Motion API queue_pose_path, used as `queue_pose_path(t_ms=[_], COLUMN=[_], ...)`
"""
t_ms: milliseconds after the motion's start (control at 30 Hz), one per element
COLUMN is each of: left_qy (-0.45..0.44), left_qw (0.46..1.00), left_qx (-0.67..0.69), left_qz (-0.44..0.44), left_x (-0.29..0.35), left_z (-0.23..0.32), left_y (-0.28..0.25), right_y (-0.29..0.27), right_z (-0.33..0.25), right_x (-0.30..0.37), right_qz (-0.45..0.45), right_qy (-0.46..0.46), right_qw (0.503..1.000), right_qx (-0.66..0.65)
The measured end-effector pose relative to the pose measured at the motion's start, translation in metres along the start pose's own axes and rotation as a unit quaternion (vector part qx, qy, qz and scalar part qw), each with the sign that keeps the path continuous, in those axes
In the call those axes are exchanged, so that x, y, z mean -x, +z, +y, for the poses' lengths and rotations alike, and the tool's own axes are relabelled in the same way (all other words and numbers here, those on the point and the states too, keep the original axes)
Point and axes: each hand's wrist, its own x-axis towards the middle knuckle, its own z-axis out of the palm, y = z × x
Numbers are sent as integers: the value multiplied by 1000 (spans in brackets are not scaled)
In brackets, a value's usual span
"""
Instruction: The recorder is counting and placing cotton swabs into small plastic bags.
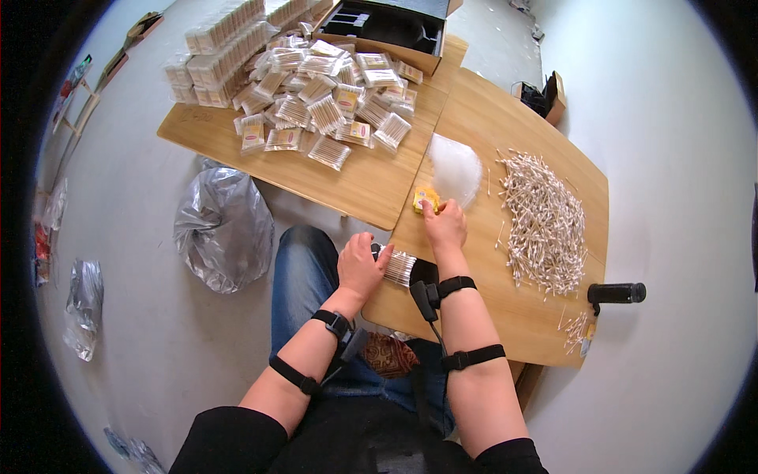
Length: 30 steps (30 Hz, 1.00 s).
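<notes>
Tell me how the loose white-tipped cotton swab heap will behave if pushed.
The loose heap of white-tipped cotton swabs would probably spread, as no wrapper binds it. Its slender sticks look light and might roll on the brown wooden tabletop. They seem stiff: stray swabs lie straight.

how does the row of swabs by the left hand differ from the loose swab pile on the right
The row of swabs is lined up side by side, while the loose swab pile lies jumbled at many angles. The row is small; the pile is far larger. The row sits right beside the left hand, whereas the pile lies apart from both hands. Both look like thin, white-tipped swabs.
</notes>
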Motion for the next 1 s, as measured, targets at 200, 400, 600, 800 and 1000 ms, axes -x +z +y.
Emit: queue_pose_path(t_ms=[200, 400, 600, 800, 1000], left_qy=[1, -11, -41, -51, -45], left_qw=[1000, 1000, 998, 998, 998], left_qx=[1, 17, 28, 28, 24], left_qz=[-12, -21, -48, -36, -27], left_x=[2, 2, 1, 3, 5], left_z=[-4, -1, 1, 0, -1], left_y=[3, 3, 1, 5, 6], right_y=[1, -1, 8, 14, 16], right_z=[6, 16, 35, 49, 53], right_x=[-3, -11, -22, -31, -30], right_qz=[-4, -32, -26, -43, -46], right_qy=[37, 101, 103, 120, 86], right_qw=[999, 992, 980, 949, 944], right_qx=[-1, -73, -169, -288, -316])
